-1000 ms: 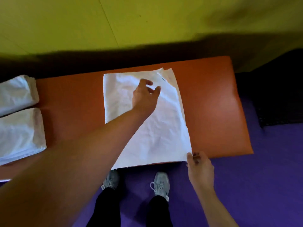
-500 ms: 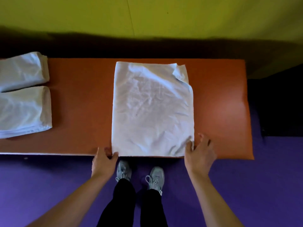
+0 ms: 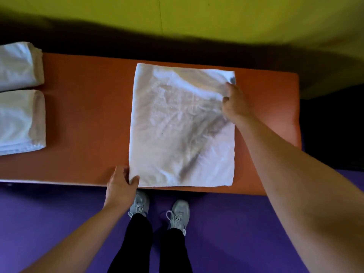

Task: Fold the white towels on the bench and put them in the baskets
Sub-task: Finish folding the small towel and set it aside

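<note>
On the orange tabletop [image 3: 88,115], near its right end, a white towel [image 3: 177,134] lies flat, already doubled into a rough square whose near edge runs along the front rim. Left hand [image 3: 121,186] pinches the towel's near left corner between thumb and fingers, while right hand [image 3: 234,103] reaches over the far right corner and grips the cloth there, fingers curled into a bunched fold. Holding two diagonally opposite corners likely serves to square the layers and tension the cloth before the next fold; this is a judgement from the grip alone. Two folded towels [image 3: 19,91] rest side by side at the left end, well apart from the one being worked, so they do not hinder the fold. No basket is in view, so where the finished towel must go cannot be told. Below the rim, the person's grey shoes [image 3: 159,211] stand on a purple floor [image 3: 59,223]; a yellow wall [image 3: 197,16] rises behind.
</note>
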